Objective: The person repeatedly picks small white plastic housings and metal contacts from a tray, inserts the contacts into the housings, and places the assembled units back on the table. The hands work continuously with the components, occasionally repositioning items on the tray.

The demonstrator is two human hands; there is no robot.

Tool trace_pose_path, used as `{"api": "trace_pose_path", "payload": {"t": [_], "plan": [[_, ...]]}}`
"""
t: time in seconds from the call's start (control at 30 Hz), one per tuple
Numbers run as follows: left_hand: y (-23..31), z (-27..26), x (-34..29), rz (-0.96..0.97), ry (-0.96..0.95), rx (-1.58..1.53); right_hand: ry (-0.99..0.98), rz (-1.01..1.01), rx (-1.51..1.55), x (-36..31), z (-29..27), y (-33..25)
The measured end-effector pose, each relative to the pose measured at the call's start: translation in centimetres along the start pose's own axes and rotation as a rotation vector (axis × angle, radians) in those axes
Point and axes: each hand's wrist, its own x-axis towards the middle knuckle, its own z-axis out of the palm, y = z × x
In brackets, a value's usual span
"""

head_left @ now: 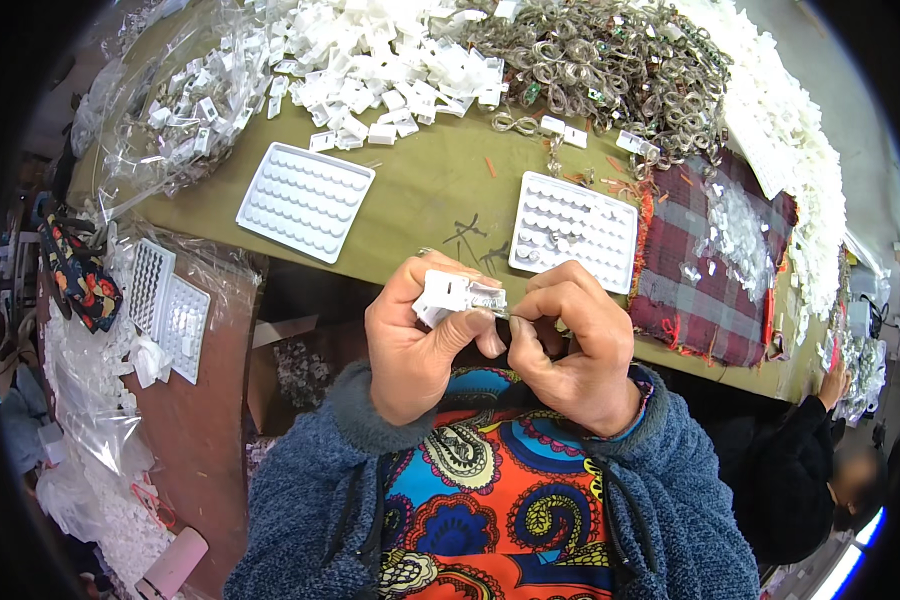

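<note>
My left hand point(415, 335) is closed around a small white plastic case point(448, 292), held above my lap near the table's front edge. At the case's right end a clear or silvery part point(487, 297) shows. Just beside that end my right hand point(580, 345) is closed in a pinch, fingertips close to the case. Whatever sits between those fingertips is too small to make out. Beyond my hands stands a white tray point(625, 279) of round pockets, several holding small round pieces. Further left lies a similar white tray point(306, 202) with rows of round pockets.
White plastic cases point(370, 75) are heaped at the back, beside a pile of coiled wires point(610, 75). A plaid cloth point(705, 300) with small clear pieces lies right. A clear bag point(195, 115) stands left, over a brown table point(190, 440). Another person point(790, 470) works at right.
</note>
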Motion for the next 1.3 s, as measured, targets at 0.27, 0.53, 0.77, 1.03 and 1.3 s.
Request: {"api": "trace_pose_path", "payload": {"t": [0.27,0.53,0.77,1.03,1.3], "plan": [[-0.2,0.6,-0.1,-0.099,0.08,-0.226,-0.132,0.263,0.149,-0.4,-0.2,0.7],[0.0,0.5,0.0,-0.041,0.042,-0.153,-0.076,0.398,0.378,-0.7,0.1,-0.3],[-0.1,0.0,-0.1,0.027,0.005,0.022,-0.047,0.067,0.025,-0.2,0.0,0.2],[-0.3,-0.2,0.0,0.055,-0.03,0.043,-0.055,0.48,0.393,0.0,-0.1,-0.3],[-1.0,0.0,0.0,0.103,-0.01,-0.016,-0.215,0.743,0.732,1.0,-1.0,0.4]]}}
